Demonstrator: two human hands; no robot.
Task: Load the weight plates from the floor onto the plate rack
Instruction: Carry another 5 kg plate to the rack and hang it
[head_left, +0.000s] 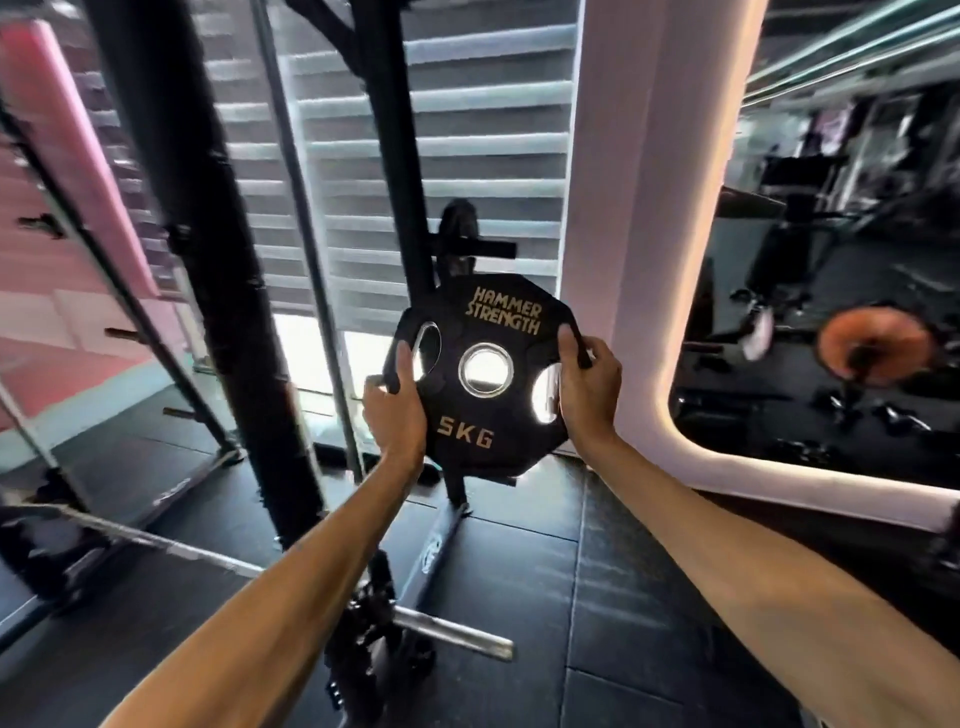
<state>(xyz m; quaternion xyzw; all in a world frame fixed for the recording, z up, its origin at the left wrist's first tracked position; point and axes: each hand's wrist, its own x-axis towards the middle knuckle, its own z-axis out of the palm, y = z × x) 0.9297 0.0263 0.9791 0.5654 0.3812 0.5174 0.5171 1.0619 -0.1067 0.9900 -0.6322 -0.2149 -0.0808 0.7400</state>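
head camera view, looking forward and down along two bare forearms stretched out into a gym. both hands hold one black weight plate upright in the air, its flat face turned toward the camera and tilted a little. gold lettering reads "hammer strength" across the top and "5kg" at the bottom. daylight shines through its steel-ringed centre hole and its grip slots.

the left hand grips the plate's left edge, thumb lying on the front beside the left slot and fingers curled round behind the rim. the right hand grips the right edge the same way, thumb on the front near the top of the right slot and fingers wrapped over the rim.

the plate is off the floor, which is covered in dark rubber tiles. it hangs in front of the black plate rack, just below a short horizontal peg sticking out from the rack's post. it is not on any peg. a dark round shape sits just above that peg, too blurred to identify.

behind the rack are white window blinds. a thick black upright stands to the left. a steel bar lies low near the bottom of the frame. a white pillar stands to the right.
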